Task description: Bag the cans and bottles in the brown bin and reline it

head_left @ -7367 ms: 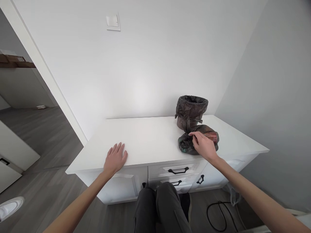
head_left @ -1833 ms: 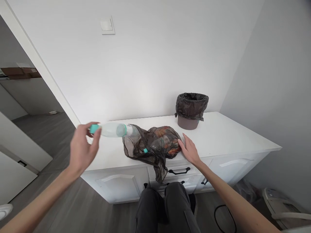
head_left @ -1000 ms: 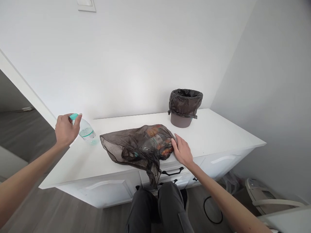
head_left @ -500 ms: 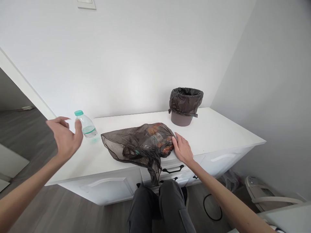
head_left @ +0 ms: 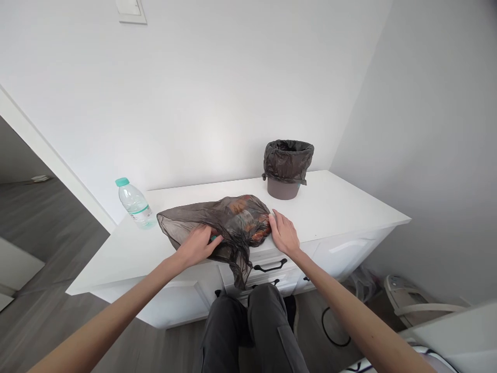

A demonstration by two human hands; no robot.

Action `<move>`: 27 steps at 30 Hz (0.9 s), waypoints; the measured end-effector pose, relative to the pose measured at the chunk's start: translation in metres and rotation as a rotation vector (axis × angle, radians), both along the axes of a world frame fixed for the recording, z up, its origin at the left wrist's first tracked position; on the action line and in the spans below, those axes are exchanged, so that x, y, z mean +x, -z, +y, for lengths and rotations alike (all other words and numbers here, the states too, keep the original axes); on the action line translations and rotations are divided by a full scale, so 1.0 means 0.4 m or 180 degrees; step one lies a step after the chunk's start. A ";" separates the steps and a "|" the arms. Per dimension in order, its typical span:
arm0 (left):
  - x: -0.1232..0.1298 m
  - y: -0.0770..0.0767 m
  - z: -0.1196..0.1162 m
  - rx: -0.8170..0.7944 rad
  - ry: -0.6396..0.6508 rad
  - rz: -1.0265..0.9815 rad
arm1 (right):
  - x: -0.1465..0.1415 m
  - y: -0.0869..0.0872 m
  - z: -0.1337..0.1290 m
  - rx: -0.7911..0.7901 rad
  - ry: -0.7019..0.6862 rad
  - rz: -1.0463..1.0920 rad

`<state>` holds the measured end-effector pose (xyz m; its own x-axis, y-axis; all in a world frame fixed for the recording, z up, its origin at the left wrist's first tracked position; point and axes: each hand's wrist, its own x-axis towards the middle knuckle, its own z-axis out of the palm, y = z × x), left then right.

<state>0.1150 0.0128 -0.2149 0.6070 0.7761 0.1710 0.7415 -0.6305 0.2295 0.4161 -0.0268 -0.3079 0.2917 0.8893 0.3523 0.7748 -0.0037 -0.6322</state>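
A thin black plastic bag point(head_left: 186, 215) lies on the white cabinet top, with orange-brown and clear items showing dimly through it. At its open left part, my left hand point(head_left: 197, 244) reaches in with the thumb and fingers closed around a small green bottle cap point(head_left: 213, 238); whatever is below the cap is hidden by the bag. My right hand point(head_left: 285, 232) grips the bag's right end, thumb and fingers on the plastic. To the left stands a clear plastic bottle point(head_left: 135, 205) with a green cap, apart from both hands.
Behind the bag on the right is a brown bin point(head_left: 283, 189) lined with a black bag. The white cabinet point(head_left: 349, 199) has dark drawer handles point(head_left: 271, 266) below its front edge. A beige appliance point(head_left: 411, 298) and a black cable point(head_left: 330, 336) are on the floor at right.
My left hand has come right from beside the standing bottle to the plastic bag and closed around the green cap. The right hand stays on the bag's right end. The view has shifted slightly.
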 end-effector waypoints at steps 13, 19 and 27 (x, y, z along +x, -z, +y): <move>0.008 -0.038 -0.017 -0.1081 -0.0983 -0.0812 | 0.001 -0.012 -0.003 0.0018 -0.0001 -0.0019; -0.056 -0.110 -0.057 -0.1380 -0.1572 -0.2110 | 0.005 -0.003 -0.002 -0.0003 0.0021 -0.0088; -0.257 -0.256 -0.110 0.0224 -0.2528 -0.2312 | 0.006 -0.004 -0.006 0.0020 0.0000 -0.0128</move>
